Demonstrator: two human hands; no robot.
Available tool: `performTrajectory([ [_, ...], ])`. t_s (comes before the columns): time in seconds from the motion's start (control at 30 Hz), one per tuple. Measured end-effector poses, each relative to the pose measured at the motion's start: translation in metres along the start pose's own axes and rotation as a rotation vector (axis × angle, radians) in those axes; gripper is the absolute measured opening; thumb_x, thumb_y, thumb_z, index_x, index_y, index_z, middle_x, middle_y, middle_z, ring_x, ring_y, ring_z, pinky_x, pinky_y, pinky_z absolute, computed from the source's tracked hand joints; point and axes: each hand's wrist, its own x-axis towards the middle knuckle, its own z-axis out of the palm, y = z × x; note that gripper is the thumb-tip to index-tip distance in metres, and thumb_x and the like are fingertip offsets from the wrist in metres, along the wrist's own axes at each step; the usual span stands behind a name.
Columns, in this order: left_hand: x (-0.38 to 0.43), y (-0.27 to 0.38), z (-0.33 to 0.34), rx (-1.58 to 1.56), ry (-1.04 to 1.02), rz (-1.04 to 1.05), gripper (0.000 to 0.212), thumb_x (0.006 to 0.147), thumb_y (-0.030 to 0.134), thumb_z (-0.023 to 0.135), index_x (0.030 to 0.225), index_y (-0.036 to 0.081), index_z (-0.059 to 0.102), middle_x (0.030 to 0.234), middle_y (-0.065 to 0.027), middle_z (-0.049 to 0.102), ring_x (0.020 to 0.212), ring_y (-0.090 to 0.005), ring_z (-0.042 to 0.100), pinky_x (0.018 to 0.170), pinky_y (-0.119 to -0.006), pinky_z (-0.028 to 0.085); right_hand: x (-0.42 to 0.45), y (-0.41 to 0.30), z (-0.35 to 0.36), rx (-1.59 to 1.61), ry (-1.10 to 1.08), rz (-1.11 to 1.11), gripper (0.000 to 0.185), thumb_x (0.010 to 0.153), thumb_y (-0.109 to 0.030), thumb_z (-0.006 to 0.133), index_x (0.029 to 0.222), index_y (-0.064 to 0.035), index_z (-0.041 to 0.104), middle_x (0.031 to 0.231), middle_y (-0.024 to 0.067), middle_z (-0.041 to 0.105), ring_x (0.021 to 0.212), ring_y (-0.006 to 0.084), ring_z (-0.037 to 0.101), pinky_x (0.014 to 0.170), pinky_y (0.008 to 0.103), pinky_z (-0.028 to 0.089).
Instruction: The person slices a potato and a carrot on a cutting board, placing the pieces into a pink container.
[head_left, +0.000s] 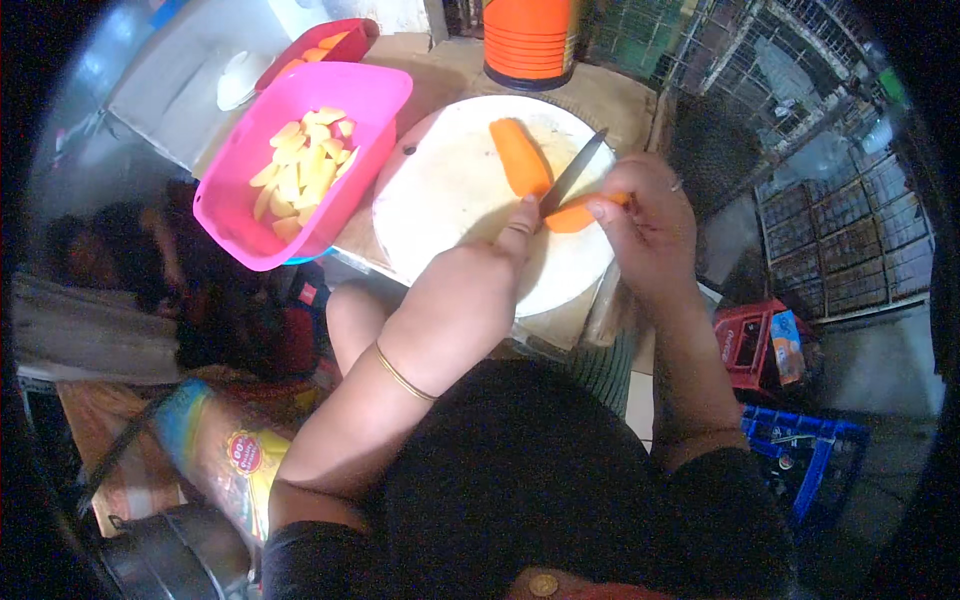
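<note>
On a round white cutting board (442, 187), my left hand (476, 281) grips a knife (576, 171), its handle hidden in my fist and its dark blade angled up and to the right. My right hand (654, 217) pinches the far end of a peeled carrot piece (571, 216), which lies just right of the blade. Another peeled carrot piece (519, 157) rests on the board, left of the blade. Beside the board stands a pink plastic basin (375, 82) with several pale yellow cut pieces (300, 169), apparently potato.
Behind the basin, a red container (358, 46) holds orange pieces, near a white object (240, 79). An orange bucket-like container (527, 41) stands past the board. Right and below are a red crate (742, 345) and a blue crate (810, 480). A dark pot (176, 551) sits lower left.
</note>
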Motion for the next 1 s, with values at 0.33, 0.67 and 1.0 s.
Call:
performTrajectory([
  [0.33,-0.013,-0.019,-0.014,-0.006,0.132,-0.189,0.060,0.091,0.002,0.055,0.150,0.007,0.046,0.088,-0.0320,0.067,0.086,-0.0478,0.068,0.078,-0.053,0.053,0.035,0.012,0.010,-0.047,-0.272,0.316,0.019,0.093,-0.018,0.069,0.089,-0.0035,0.057,0.070,0.0087,0.057,0.068,0.0213,0.061,0.063,0.0389,0.049],
  [0.67,-0.059,-0.015,-0.018,0.111,0.251,-0.111,0.056,0.089,0.006,0.062,0.144,0.008,0.054,0.085,-0.0229,0.068,0.077,-0.0398,0.068,0.067,-0.046,0.053,0.032,0.011,0.007,-0.151,-0.670,-0.109,0.028,0.082,-0.021,0.074,0.107,-0.0123,0.067,0.102,0.0116,0.066,0.100,0.0356,0.062,0.092,0.0480,0.045],
  [1.0,-0.070,-0.013,-0.044,0.021,0.145,0.034,0.059,0.087,0.000,0.059,0.145,0.000,0.049,0.081,-0.0226,0.067,0.074,-0.0416,0.065,0.071,-0.046,0.050,0.022,-0.009,0.015,-0.281,-0.555,-0.032,0.028,0.083,-0.016,0.071,0.109,-0.0071,0.066,0.102,0.0157,0.065,0.098,0.0382,0.062,0.088,0.0455,0.047],
])
